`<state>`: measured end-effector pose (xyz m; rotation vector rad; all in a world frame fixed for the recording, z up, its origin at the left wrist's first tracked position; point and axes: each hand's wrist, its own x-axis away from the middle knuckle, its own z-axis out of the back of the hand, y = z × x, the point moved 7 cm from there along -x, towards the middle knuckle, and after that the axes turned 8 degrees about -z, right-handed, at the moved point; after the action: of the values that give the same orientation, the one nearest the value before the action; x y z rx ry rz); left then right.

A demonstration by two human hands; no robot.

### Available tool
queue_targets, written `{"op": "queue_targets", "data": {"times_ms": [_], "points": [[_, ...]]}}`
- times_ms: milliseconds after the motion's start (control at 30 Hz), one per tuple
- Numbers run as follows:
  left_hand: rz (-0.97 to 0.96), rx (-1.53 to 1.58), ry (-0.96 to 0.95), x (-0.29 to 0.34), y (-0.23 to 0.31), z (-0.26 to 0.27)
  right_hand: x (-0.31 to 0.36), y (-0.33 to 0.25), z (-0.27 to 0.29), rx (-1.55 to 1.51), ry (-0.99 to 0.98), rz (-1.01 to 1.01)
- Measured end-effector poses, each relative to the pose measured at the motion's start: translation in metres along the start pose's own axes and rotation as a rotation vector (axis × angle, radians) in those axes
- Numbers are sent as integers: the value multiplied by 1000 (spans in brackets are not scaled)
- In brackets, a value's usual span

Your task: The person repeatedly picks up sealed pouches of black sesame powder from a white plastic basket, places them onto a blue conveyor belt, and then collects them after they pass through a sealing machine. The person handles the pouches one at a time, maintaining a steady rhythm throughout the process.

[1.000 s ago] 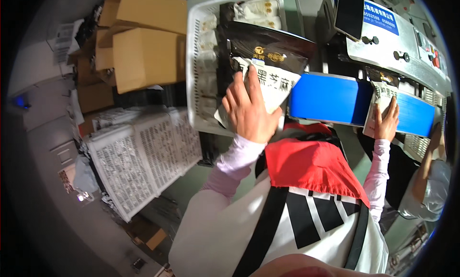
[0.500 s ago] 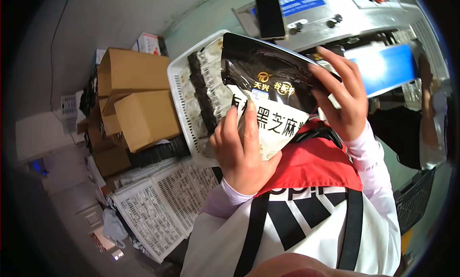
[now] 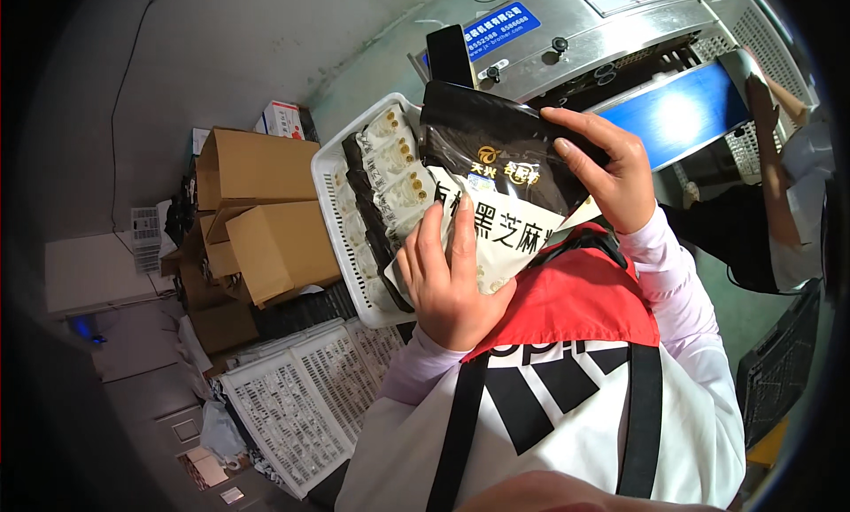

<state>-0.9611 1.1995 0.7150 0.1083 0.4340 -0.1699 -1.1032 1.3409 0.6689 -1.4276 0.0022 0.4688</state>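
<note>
A black-and-white pouch (image 3: 496, 202) with gold marks is tilted in front of me, over the right side of a white basket (image 3: 361, 308). My left hand (image 3: 453, 282) lies on the pouch's lower front with its fingers stretched out and apart. At the upper right edge, my right hand (image 3: 620, 171) pinches the pouch between thumb and fingers; the fingertips behind the edge are hidden. Similar filled pouches (image 3: 394, 171) lie in a row in the basket, left of the held one.
Open cardboard boxes (image 3: 274, 246) and white perforated trays (image 3: 283, 415) stand on the left. A metal machine (image 3: 531, 65) is ahead, with a phone (image 3: 450, 56) on its near edge. A co-worker's arm (image 3: 766, 131) reaches a blue panel (image 3: 673, 114) on the right.
My right hand's spread fingers have closed on the pouch's edge. The left hand stays on the pouch front. The view has shifted, and more of the basket's pouches show.
</note>
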Motion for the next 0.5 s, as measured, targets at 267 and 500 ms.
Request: {"op": "queue_targets", "data": {"times_ms": [267, 500], "points": [[-6, -19, 13, -2, 12, -5, 2, 6, 11, -5, -9, 0], [60, 10, -19, 7, 2, -3, -2, 5, -7, -1, -61, -13]]}}
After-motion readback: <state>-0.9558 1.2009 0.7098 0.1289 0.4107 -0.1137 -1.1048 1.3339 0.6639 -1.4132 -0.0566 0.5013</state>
